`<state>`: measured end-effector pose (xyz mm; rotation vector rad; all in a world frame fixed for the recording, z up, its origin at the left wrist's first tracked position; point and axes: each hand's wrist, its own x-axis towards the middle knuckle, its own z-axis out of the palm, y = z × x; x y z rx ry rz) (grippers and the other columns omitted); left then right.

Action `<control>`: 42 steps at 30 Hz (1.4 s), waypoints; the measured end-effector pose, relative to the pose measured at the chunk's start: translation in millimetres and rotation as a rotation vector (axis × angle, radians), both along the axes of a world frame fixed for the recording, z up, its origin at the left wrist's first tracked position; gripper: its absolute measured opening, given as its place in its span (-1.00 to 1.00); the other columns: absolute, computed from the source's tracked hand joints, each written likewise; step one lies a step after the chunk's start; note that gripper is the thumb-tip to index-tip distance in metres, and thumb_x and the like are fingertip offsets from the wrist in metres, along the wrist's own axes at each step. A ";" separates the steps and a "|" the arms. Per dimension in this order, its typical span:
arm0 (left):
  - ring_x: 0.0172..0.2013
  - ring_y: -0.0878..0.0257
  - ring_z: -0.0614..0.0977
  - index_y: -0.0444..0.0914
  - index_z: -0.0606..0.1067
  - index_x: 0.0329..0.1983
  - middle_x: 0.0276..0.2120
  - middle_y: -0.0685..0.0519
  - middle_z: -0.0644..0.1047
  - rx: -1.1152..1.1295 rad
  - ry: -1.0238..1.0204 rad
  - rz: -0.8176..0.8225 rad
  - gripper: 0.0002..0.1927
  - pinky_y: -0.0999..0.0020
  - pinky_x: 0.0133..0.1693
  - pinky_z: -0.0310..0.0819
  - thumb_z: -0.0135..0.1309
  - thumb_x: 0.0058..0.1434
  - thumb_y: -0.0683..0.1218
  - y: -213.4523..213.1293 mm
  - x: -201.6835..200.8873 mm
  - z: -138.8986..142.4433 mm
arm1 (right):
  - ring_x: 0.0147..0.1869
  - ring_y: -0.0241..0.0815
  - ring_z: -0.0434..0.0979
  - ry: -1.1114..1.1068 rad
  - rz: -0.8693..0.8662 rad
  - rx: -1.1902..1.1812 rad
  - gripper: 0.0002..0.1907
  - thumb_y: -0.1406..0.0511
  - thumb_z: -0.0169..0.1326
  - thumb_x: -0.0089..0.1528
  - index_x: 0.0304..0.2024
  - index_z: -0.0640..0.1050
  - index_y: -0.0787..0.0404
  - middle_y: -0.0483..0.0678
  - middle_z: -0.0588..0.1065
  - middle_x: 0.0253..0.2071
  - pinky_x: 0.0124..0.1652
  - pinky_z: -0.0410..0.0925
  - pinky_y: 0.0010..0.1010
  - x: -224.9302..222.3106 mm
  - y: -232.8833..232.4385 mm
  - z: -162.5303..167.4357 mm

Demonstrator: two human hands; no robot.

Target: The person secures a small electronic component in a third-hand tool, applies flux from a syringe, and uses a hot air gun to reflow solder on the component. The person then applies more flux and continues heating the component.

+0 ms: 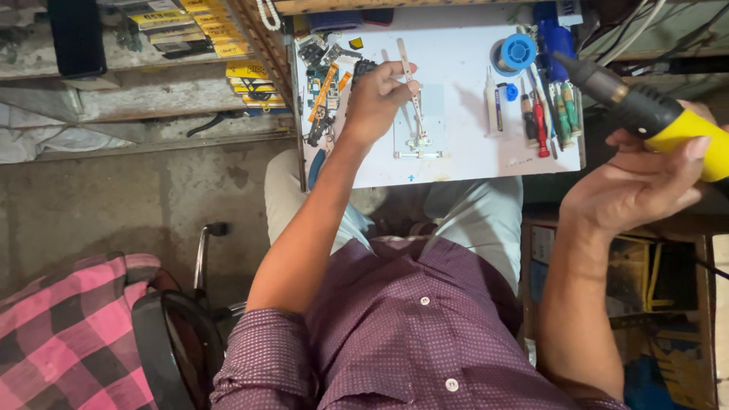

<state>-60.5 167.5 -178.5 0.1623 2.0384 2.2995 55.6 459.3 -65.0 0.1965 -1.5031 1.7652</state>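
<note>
Left hand (377,97) pinching slim metal tweezers (410,83) over the grey clamp-style board holder (419,125) on the white tabletop (463,76), steadying the work; right hand (642,182) gripping yellow-and-black soldering iron (645,106), raised clear beside the tabletop.

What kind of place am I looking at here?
Likely a small electronics repair bench: a soldering iron in the right hand, tweezers in the left hand, circuit boards, screwdrivers.
</note>
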 end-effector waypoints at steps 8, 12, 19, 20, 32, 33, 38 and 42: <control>-0.30 0.42 0.61 -0.35 0.51 0.10 -0.31 0.07 0.65 -0.120 0.031 0.050 -0.67 0.47 -0.21 0.46 0.22 0.29 -0.16 -11.7 6.7 7.5 | -0.03 -0.19 0.50 -0.016 0.005 -0.027 -0.54 0.10 -0.04 0.60 0.37 0.22 0.23 0.05 0.43 0.11 -0.23 0.37 -0.42 4.7 12.1 -15.6; -0.30 0.42 0.58 -0.36 0.49 0.11 -0.31 0.09 0.62 -0.184 0.121 0.106 -0.67 0.48 -0.19 0.47 0.20 0.32 -0.17 -20.3 18.1 17.8 | -0.01 -0.15 0.52 -0.024 0.027 -0.086 -0.55 0.12 0.01 0.61 0.36 0.22 0.23 0.09 0.43 0.13 -0.25 0.35 -0.41 3.8 19.6 -22.3; -0.29 0.44 0.51 -0.36 0.43 0.20 -0.31 0.11 0.52 -0.102 0.270 0.170 -0.69 0.51 -0.23 0.44 0.10 0.43 -0.19 -19.4 36.9 39.6 | -0.01 -0.17 0.51 -0.036 0.050 -0.108 -0.56 0.15 0.03 0.59 0.37 0.22 0.20 0.08 0.42 0.14 -0.23 0.36 -0.40 6.7 23.1 -26.3; -0.32 0.45 0.48 -0.36 0.43 0.19 -0.32 0.12 0.51 -0.113 0.244 0.182 -0.69 0.52 -0.26 0.40 0.10 0.43 -0.19 -18.7 39.6 41.9 | -0.01 -0.17 0.51 -0.040 0.052 -0.105 -0.56 0.15 0.03 0.59 0.37 0.22 0.19 0.08 0.43 0.14 -0.23 0.36 -0.40 7.8 22.3 -25.5; -0.41 0.47 0.47 -0.36 0.50 0.11 -0.41 0.13 0.54 -0.244 0.162 0.340 -0.72 0.55 -0.35 0.35 0.17 0.36 -0.22 -38.5 71.1 57.1 | 0.00 -0.17 0.50 -0.042 0.033 -0.083 -0.57 0.15 0.05 0.61 0.35 0.21 0.18 0.07 0.40 0.13 -0.23 0.38 -0.41 8.3 20.4 -22.5; -0.39 0.47 0.46 -0.37 0.50 0.11 -0.39 0.13 0.54 -0.220 0.159 0.360 -0.72 0.55 -0.34 0.34 0.18 0.36 -0.22 -39.5 72.4 55.9 | 0.01 -0.18 0.49 -0.046 0.030 -0.064 -0.57 0.15 0.06 0.61 0.35 0.20 0.16 0.06 0.40 0.14 -0.21 0.39 -0.42 9.1 20.1 -24.2; -0.27 0.47 0.57 -0.38 0.47 0.04 -0.26 0.13 0.59 0.032 0.164 0.388 -0.79 0.51 -0.20 0.52 0.19 0.39 -0.25 -41.6 79.9 55.0 | 0.12 -0.15 0.52 -0.051 0.020 -0.037 -0.53 0.22 0.15 0.59 0.38 0.19 0.13 0.03 0.36 0.30 -0.06 0.47 -0.36 12.7 21.5 -27.3; -0.28 0.44 0.60 -0.34 0.54 -0.03 -0.27 0.09 0.63 -0.187 0.204 0.467 -0.83 0.48 -0.19 0.52 0.22 0.35 -0.24 -43.3 96.7 63.6 | 0.09 -0.16 0.51 -0.088 0.038 0.015 -0.56 0.27 0.17 0.60 0.35 0.21 0.08 0.00 0.35 0.29 -0.06 0.47 -0.38 21.6 24.1 -25.2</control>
